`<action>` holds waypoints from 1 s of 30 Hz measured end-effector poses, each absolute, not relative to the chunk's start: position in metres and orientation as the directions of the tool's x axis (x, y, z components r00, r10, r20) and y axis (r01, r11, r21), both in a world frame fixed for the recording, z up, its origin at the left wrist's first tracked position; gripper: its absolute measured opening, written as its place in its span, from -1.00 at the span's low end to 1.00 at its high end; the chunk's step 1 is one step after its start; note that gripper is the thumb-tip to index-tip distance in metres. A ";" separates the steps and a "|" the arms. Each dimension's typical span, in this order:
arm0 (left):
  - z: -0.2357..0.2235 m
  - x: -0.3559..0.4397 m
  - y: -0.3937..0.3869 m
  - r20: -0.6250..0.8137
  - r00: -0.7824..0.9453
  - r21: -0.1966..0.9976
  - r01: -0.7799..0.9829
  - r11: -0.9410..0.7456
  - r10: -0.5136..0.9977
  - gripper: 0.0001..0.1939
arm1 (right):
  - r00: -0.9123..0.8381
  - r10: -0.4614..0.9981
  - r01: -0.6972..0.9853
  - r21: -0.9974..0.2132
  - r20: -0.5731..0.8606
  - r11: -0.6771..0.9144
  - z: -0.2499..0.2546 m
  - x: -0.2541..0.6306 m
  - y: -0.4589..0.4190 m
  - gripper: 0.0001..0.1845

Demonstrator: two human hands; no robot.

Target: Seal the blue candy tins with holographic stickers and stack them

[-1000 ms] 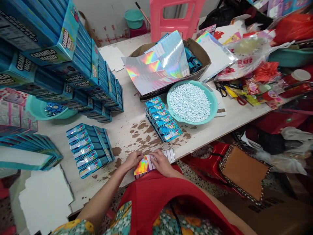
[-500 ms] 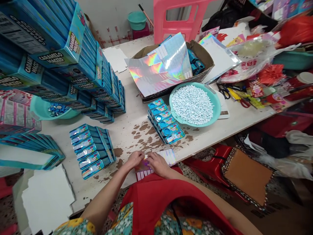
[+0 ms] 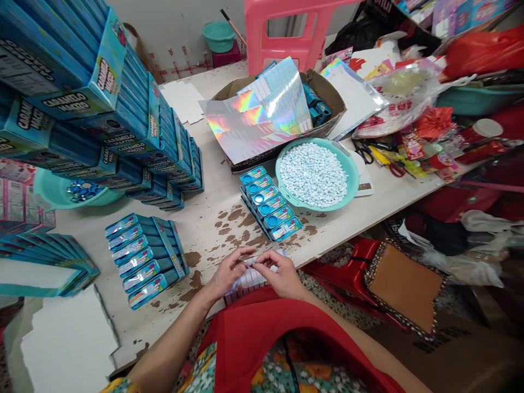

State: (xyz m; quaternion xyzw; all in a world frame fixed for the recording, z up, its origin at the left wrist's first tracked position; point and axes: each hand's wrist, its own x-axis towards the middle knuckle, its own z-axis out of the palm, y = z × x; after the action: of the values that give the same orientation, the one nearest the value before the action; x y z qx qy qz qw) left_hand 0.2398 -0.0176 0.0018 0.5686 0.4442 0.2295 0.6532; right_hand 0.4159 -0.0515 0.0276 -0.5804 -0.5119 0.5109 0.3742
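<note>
Flatter before, the left hand (image 3: 230, 273) and the right hand (image 3: 280, 273) are now pinching, I cannot tell what, over the shiny sheet (image 3: 250, 279); by the table (image 3: 204, 207) edge it is lying lengthwise sideways, right end slanting away.

We are looking from the wearer's head, facing forward and steeply down past the red apron (image 3: 241, 338) onto the bench (image 3: 204, 210). Our head view is taking in a wide stretch, with the left hand (image 3: 229, 273) and right hand (image 3: 282, 275) showing close by, below its middle. The bench's front edge is climbing toward the right. The stacked blue boxes (image 3: 77, 103) are looming large at upper left, while the pink stool (image 3: 282, 46) and grey wall (image 3: 172, 33) are appearing farther off along the top.
</note>
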 end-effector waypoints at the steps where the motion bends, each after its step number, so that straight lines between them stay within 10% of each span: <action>1: 0.014 0.246 -0.017 -0.328 0.559 0.944 0.159 0.290 0.762 -0.59 | -0.019 0.980 0.210 -0.959 -0.199 -0.191 0.038 0.420 -0.049 -0.88; 11: 0.054 0.302 0.040 -0.302 0.526 0.952 0.122 0.281 0.795 -0.78 | 0.378 0.902 0.566 -0.823 0.207 -0.047 0.055 0.453 0.007 -0.91; 24: 0.013 0.328 0.046 -0.451 0.385 0.870 -0.012 0.493 0.806 -0.69 | 0.485 0.874 0.408 -0.876 -0.031 -0.257 0.025 0.474 0.036 -0.78; 30: -0.018 0.310 0.055 -0.526 0.304 0.838 0.342 0.424 0.794 -0.70 | 0.450 0.891 0.540 -0.814 0.065 -0.213 0.022 0.479 0.041 -0.84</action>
State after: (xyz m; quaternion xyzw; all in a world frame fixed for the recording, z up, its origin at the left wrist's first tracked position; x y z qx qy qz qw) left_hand 0.3100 0.0553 -0.0175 0.5055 0.5619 0.1797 0.6297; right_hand 0.4790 0.0410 0.0221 -0.7484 -0.4778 0.2157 0.4062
